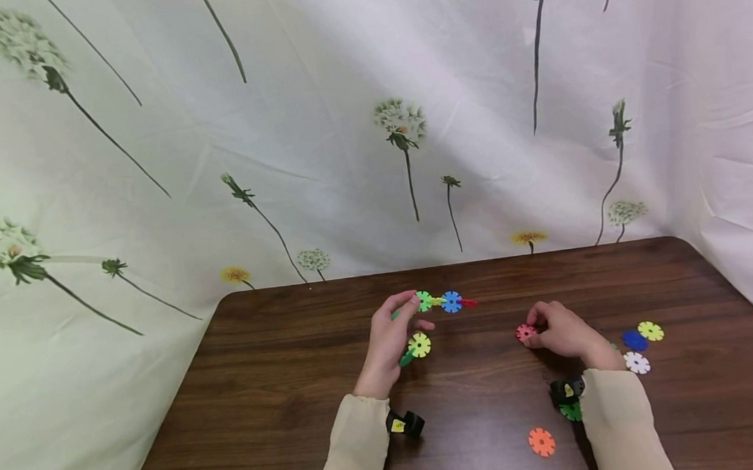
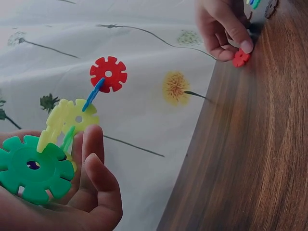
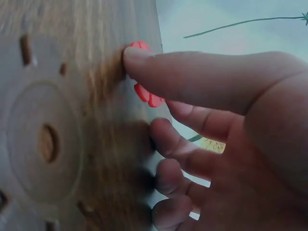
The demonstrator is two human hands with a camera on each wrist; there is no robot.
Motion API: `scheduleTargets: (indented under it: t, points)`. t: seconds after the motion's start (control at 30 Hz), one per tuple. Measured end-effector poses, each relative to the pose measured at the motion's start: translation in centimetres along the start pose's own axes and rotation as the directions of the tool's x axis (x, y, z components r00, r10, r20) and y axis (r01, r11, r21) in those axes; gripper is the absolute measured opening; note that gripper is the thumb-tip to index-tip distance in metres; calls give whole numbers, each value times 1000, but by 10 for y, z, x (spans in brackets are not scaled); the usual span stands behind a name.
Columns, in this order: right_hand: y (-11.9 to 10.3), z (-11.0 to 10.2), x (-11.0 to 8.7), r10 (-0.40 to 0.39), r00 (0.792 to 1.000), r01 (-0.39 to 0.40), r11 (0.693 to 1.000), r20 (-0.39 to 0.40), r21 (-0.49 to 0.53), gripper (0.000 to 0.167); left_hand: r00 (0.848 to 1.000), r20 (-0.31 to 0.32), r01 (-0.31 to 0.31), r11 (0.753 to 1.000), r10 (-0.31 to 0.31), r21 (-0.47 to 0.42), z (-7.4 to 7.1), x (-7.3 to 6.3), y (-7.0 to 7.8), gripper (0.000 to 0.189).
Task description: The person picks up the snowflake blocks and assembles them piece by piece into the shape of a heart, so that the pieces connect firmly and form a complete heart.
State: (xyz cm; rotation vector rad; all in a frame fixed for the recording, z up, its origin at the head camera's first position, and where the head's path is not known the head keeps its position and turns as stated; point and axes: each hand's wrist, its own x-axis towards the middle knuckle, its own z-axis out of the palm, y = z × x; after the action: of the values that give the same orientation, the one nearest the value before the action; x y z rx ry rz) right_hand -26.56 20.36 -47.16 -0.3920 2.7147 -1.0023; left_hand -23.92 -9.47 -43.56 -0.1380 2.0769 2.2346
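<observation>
My left hand (image 1: 382, 348) grips a chain of slotted plastic discs, raised above the table. Along it are a yellow disc (image 1: 419, 345), a large-looking green disc (image 2: 41, 168), a blue disc (image 1: 452, 302) and, at the far tip, a red disc (image 2: 108, 74). The discs slot into one another at angles; the palm and fingers hide part of the chain. Over to the right, my right hand (image 1: 563, 330) pinches a single red slotted disc (image 1: 525, 333) between thumb and forefinger, low over the table. In the right wrist view the thumb covers much of that disc (image 3: 155, 100).
Loose discs lie on the brown wooden table (image 1: 282, 382): yellow (image 1: 651, 331), dark blue (image 1: 635, 340) and white (image 1: 637, 362) beyond the right wrist, green (image 1: 571, 412) under it, orange (image 1: 541, 442) nearer the front. A dandelion-print cloth (image 1: 320, 138) hangs behind the table's far edge.
</observation>
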Motion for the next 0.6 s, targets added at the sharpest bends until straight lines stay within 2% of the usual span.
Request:
scheduleTargets:
  t: [0.33, 0.47, 0.6]
  points:
    - [2, -3, 0, 5, 1000, -4, 999, -29, 41, 20, 1000, 6, -9, 1000, 9, 9, 0, 1, -2, 40]
    - [5, -4, 4, -44, 998, 49, 989, -40, 142, 16, 1000, 7, -20, 1000, 20, 17, 0, 2, -3, 39]
    - [2, -7, 6, -86, 995, 95, 960, -45, 264, 21, 1000, 6, -21, 1000, 21, 11, 0, 1, -3, 37]
